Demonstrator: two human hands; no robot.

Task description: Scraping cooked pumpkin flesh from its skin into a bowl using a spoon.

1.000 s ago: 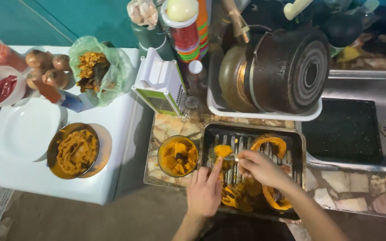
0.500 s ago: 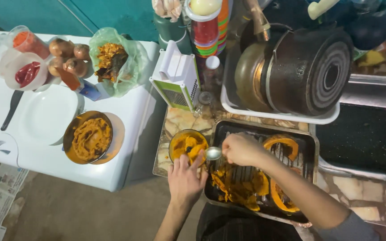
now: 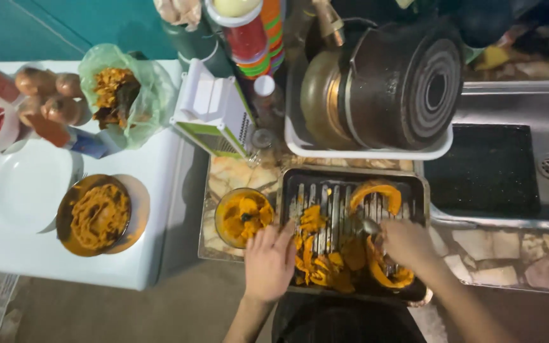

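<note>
Right hand [image 3: 408,243] is curled shut around a spoon [image 3: 370,225], fingers wrapped on the handle, the bowl of it poking out toward the ribbed floor of the tray [image 3: 417,184]. It sits right over a curved squash shell [image 3: 386,273] at the tray's near right corner, touching it or just above, hard to tell which. Left hand [image 3: 269,262] lies flat with fingers spread, tips resting on the tray's near left edge, between the tray and the small bowl [image 3: 244,216] of orange flesh just beside it. Scooped pieces [image 3: 316,260] are heaped in the tray's middle, and a second shell [image 3: 376,194] lies at the far right. Behind the tray, a white rack [image 3: 376,152] holds a big dark pot [image 3: 408,82] on its side; a grater [image 3: 214,111] stands to the left, and further left a white table [image 3: 160,190] carries a dish of shredded orange mash [image 3: 96,216] and a white plate [image 3: 23,187]. Risks from here, as I read it: the shell is soft and thin, so a hard dig could tear through it; the tray hangs close to the counter's near edge, so a push from that spread hand could tip it; and a loaded spoon crossing to the bowl could drop flesh on the way.
</note>
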